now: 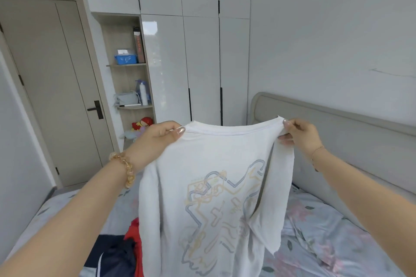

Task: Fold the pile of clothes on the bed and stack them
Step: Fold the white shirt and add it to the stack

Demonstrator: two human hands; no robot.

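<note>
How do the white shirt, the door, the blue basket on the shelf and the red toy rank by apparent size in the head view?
Largest to smallest as they appear:
1. white shirt, though held close to the camera
2. door, not far behind in frame area
3. blue basket and red toy: look alike, too close to rank
</note>
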